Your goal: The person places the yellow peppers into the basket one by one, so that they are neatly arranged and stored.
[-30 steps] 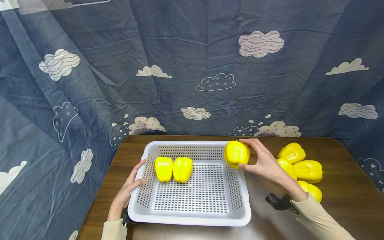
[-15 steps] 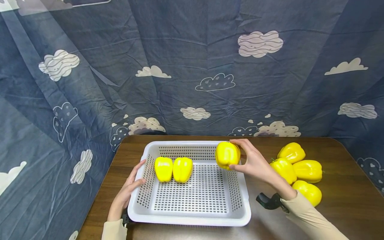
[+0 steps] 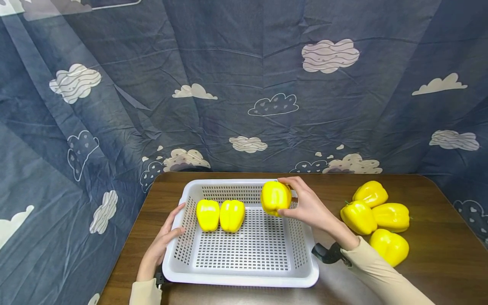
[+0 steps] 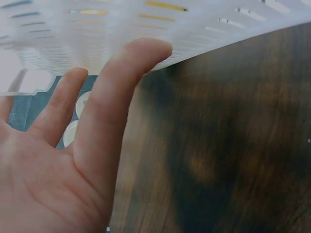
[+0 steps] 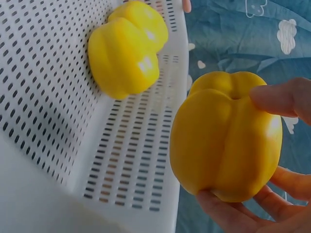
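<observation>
My right hand point(image 3: 310, 207) pinches a yellow bell pepper point(image 3: 276, 198) between thumb and fingers, above the right part of a white perforated plastic basket point(image 3: 240, 278). In the right wrist view, this bell pepper point(image 5: 226, 138) shows its lobed end toward the camera. Two more yellow bell peppers, a left one point(image 3: 208, 216) and a right one point(image 3: 232, 216), lie side by side in the basket's left part. At the basket's left side, my left hand point(image 3: 158, 245) rests against rim and wall. The left wrist view shows that hand's fingers point(image 4: 104, 102) extended along the slotted wall.
Several yellow bell peppers point(image 3: 390, 217) lie grouped on the brown wooden table point(image 3: 438, 271), right of the basket. A dark blue cloth point(image 3: 228, 118) with cloud prints hangs behind the table and on its left. A black wrist strap point(image 3: 328, 253) is on my right arm.
My right hand has carried its bell pepper leftward from over the basket's right rim to inside the basket's outline. My left hand and the two bell peppers in the basket have stayed put.
</observation>
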Demonstrator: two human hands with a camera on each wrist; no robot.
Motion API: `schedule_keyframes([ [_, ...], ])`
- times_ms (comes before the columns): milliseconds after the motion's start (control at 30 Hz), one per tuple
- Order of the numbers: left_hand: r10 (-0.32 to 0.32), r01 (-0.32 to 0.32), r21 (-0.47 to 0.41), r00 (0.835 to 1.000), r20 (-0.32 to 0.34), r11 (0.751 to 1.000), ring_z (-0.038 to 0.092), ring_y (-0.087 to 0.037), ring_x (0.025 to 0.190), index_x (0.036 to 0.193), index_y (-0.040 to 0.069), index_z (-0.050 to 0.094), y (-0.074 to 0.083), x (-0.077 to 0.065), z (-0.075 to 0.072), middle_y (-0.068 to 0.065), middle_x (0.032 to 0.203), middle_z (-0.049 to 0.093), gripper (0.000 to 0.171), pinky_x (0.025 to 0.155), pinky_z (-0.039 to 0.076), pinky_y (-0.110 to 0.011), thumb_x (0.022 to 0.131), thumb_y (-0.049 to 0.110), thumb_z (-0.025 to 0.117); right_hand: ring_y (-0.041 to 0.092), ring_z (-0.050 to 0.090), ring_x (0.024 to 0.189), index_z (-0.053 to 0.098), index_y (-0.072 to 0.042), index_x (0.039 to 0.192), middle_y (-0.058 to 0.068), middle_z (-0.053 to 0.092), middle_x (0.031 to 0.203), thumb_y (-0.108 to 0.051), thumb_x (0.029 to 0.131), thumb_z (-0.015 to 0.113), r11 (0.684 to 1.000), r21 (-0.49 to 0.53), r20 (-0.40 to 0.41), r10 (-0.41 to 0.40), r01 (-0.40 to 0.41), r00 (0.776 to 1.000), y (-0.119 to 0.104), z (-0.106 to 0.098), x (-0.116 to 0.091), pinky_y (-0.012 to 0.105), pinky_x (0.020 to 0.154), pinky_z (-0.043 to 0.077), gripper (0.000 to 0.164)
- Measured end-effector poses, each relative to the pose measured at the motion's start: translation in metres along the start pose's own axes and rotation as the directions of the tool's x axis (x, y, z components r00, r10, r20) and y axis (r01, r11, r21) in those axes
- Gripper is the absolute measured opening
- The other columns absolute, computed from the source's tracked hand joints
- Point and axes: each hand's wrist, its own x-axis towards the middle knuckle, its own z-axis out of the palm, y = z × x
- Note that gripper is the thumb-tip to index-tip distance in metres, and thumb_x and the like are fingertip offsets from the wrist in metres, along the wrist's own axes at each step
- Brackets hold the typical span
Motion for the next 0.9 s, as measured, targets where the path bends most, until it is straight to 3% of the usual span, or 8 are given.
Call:
schedule_keyframes([
  [533,0.001,-0.001,-0.001,1.000,-0.003,1.000,0.028,-0.051,0.125,0.152,0.019,0.015,-0.001,0.001,-0.001,-0.018,0.156,0.005,0.068,0.085,0.043,-0.055,0.092,0.000,0.042,0.030,0.049,0.107,0.050,0.001,0.131,0.015,0.049,0.123,-0.008,0.065,0.081,1.000,0.029,0.008,-0.011,0.011,1.000,-0.006,0.029,0.011,0.049,0.088,0.044,0.073],
  [900,0.004,-0.004,0.006,1.000,-0.009,1.000,0.030,-0.050,0.124,0.152,0.019,0.016,-0.002,0.001,-0.001,-0.018,0.155,0.006,0.068,0.085,0.043,-0.055,0.092,0.001,0.043,0.029,0.052,0.105,0.049,0.001,0.132,0.016,0.050,0.123,-0.006,0.064,0.081,0.998,0.025,0.029,0.063,-0.063,0.998,-0.006,0.049,0.015,0.046,0.089,0.044,0.076],
])
